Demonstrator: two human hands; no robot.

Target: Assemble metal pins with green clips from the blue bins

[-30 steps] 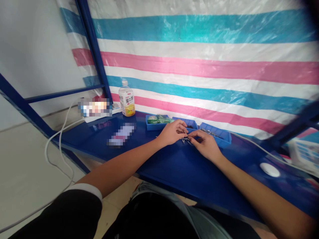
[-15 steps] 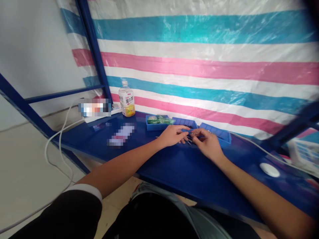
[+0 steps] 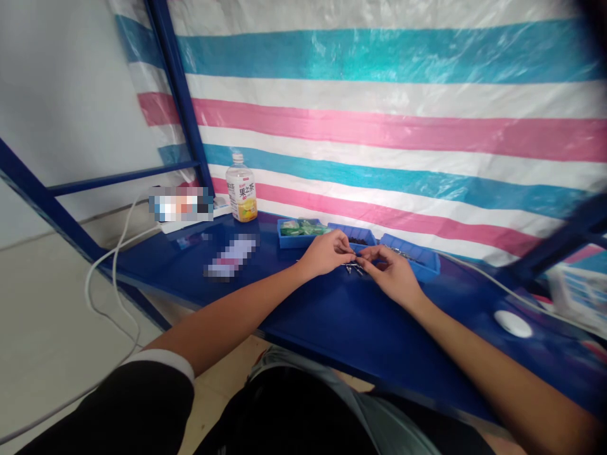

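My left hand (image 3: pixel 327 253) and my right hand (image 3: pixel 391 273) meet fingertip to fingertip just above the blue table (image 3: pixel 332 316), both pinched on a tiny part too small to name. A few small metal pieces (image 3: pixel 353 270) lie on the table right under the fingers. Behind the hands stand three shallow blue trays: one with green items (image 3: pixel 298 231), a middle one with dark bits (image 3: pixel 358 238), and a right one with metal parts (image 3: pixel 415 258).
A drink bottle (image 3: pixel 241 187) stands at the table's back left beside a white power strip and cable (image 3: pixel 109 265). A blurred flat object (image 3: pixel 231 255) lies left of the hands. A white oval object (image 3: pixel 513 323) sits at the right. A striped tarp hangs behind.
Both hands dipped toward the table half a second ago, then rose again; the fingertips are pinched together once more over the small metal pieces.
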